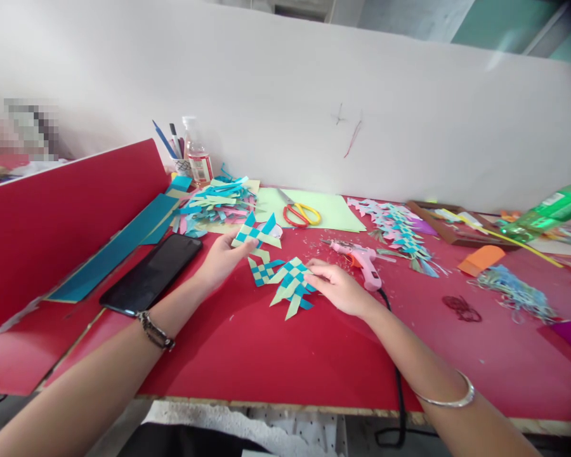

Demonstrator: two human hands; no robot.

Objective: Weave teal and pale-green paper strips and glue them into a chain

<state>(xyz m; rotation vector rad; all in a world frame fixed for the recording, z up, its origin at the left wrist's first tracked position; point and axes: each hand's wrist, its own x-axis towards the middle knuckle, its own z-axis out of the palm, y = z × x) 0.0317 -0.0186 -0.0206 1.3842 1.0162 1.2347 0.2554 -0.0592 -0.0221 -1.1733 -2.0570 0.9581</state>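
My left hand [219, 259] pinches a woven paper piece [248, 232] of blue and pale green strips between thumb and fingers. A second checkered blue and pale green woven paper piece [294, 274], with pointed strip ends, is gripped at its right edge by my right hand [339, 287]. Between the two hands lies a smaller woven paper piece [261, 272] of the same colours; whether it is joined to either one I cannot tell. A pink glue gun [365, 261] rests on the red table [247, 355] just beyond my right hand.
A black phone [151, 274] lies left of my left forearm. Behind are a heap of paper strips [219, 202], a bottle [198, 155], scissors [301, 213] on green paper [342, 212] and finished woven strings [402, 231]. Right are a green bottle [552, 206] and yarn [514, 293].
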